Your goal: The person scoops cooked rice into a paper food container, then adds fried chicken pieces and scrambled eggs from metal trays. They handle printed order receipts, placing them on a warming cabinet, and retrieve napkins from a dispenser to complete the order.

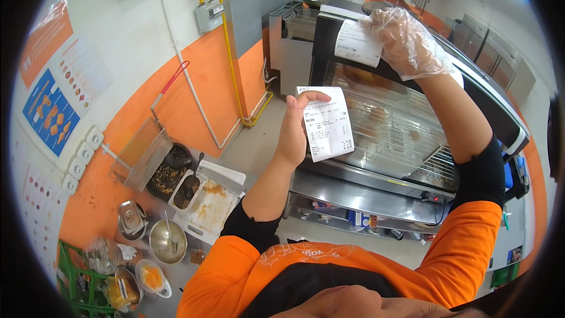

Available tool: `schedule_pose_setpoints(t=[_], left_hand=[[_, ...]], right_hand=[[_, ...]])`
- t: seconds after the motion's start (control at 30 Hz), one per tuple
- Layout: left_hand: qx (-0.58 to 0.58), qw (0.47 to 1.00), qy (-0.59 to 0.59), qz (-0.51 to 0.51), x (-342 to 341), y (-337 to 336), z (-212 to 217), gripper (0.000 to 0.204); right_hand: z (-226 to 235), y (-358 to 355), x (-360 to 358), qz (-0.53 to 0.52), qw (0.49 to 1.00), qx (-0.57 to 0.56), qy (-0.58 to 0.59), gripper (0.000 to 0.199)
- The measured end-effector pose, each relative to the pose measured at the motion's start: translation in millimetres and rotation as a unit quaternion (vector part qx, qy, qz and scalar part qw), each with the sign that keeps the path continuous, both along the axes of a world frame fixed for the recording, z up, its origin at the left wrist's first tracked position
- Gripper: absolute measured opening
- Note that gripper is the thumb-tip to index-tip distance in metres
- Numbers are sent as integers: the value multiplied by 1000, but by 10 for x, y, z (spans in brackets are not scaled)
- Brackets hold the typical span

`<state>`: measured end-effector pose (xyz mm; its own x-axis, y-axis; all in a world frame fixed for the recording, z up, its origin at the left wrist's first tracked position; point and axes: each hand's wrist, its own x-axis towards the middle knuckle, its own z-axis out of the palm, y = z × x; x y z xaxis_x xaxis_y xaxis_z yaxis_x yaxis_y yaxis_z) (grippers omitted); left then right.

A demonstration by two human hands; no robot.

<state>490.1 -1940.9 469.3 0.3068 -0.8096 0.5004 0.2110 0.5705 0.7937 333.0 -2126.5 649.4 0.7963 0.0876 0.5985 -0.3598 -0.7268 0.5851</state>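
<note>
A printed paper receipt (327,129) is pinched between the thumb and fingers of my bare left hand (299,121), held up in front of a glass-fronted warming display case (382,123). Higher up and to the right, my right hand (410,46) wears a clear plastic glove. Its fingers are closed at the upper edge of a second receipt (356,44), which hangs against the black top frame of the case. Whether the fingers grip that paper or press it to the frame, I cannot tell.
On the left, a steel counter carries a cutting board (206,209), a metal bowl (168,241), a dark pan of crumbs (170,171) and a wire fry basket (141,159). A green crate (76,277) stands lower left. Steel shelves (365,200) run below the case.
</note>
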Motion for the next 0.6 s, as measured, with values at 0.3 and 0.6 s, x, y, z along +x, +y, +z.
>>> schedule_pose_setpoints(t=[0.3, 0.6], left_hand=[[-18, 999, -3, 44, -54, 332, 234, 99], [-31, 997, -19, 67, -95, 469, 271, 101]], right_hand=[[48, 72, -35, -87, 993, -60, 45, 48], [250, 480, 37, -191, 977, 79, 54, 35]])
